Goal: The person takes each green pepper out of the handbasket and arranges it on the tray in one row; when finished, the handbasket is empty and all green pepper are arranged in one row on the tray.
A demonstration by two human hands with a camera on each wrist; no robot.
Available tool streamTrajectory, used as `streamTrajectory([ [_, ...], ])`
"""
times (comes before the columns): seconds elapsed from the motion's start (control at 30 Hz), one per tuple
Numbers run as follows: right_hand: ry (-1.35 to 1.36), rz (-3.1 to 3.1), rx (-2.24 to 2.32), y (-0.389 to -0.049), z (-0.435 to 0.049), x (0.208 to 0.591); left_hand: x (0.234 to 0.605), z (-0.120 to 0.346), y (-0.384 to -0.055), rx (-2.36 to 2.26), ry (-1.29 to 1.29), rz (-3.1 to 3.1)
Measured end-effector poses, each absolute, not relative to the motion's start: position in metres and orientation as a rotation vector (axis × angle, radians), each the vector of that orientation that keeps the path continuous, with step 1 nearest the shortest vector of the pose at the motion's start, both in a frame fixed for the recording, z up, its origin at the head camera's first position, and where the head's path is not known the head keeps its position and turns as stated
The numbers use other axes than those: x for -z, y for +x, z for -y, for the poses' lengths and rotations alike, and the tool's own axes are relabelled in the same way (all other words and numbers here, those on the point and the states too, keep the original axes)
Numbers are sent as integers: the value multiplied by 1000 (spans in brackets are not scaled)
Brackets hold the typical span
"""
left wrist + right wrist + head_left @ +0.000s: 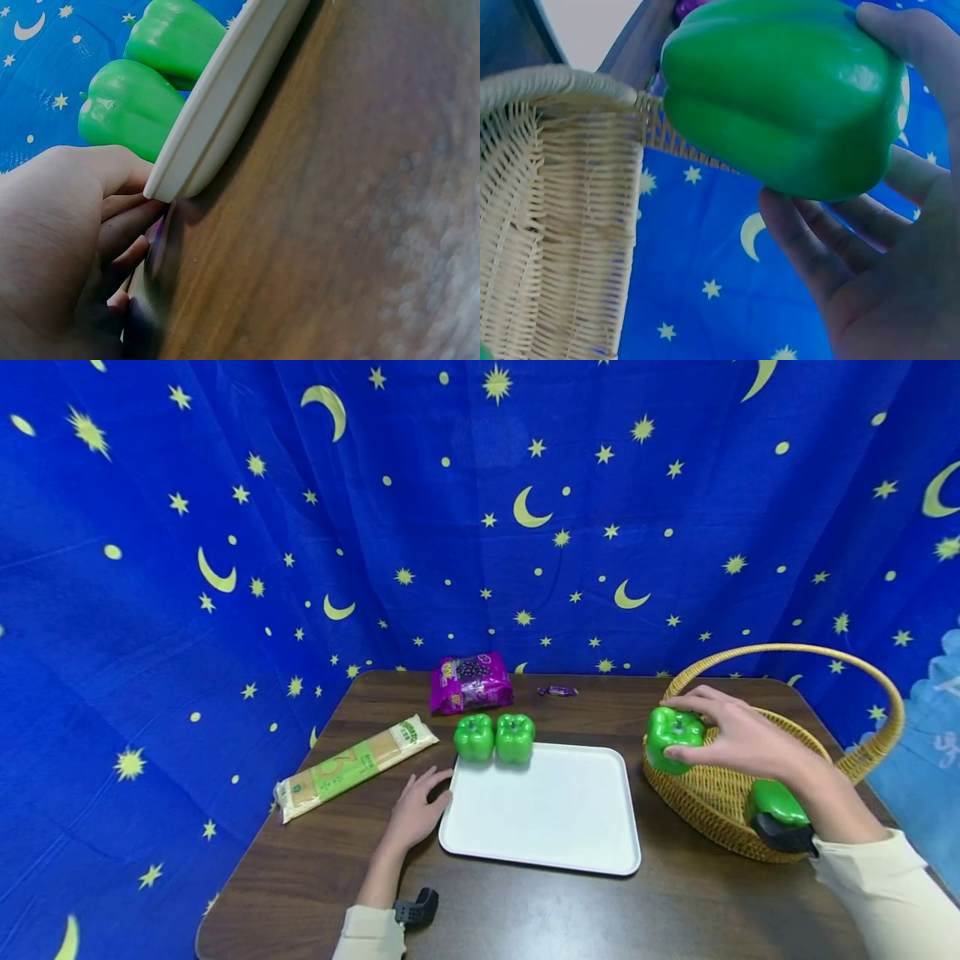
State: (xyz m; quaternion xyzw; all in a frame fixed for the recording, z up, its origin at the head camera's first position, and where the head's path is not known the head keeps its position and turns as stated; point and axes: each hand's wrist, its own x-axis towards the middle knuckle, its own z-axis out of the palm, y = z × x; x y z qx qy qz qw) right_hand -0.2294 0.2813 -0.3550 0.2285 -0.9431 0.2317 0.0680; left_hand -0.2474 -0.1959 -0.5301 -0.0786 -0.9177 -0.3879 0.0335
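Observation:
My right hand (pixel 723 731) grips a green bell pepper (pixel 670 739) above the left rim of the wicker basket (pixel 693 814). In the right wrist view the thumb lies on one side of this pepper (pixel 780 97) and the fingers on the other. Another green pepper (pixel 776 802) lies inside the basket, partly hidden by the right wrist. The left hand (pixel 417 810) holds the left edge of a white tray (pixel 540 810), its fingertips at the rim (pixel 202 127) in the left wrist view. Two green peppers (pixel 474 737) (pixel 515 738) stand side by side at the tray's back left corner.
A pack of noodles (pixel 352 768) lies left of the tray. Behind the peppers sits a purple snack bag (pixel 472 683), with a small purple wrapped candy (pixel 558 692) to its right. The basket's tall handle (pixel 795 649) arches over it. A blue starry curtain (pixel 450 527) hangs behind the table.

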Motion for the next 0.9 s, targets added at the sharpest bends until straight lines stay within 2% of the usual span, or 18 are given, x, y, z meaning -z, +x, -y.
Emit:
streamTrajectory([
  [0.9,748,2803,-742,-252,-235,374,528,195,-247,1181,-232,2831],
])
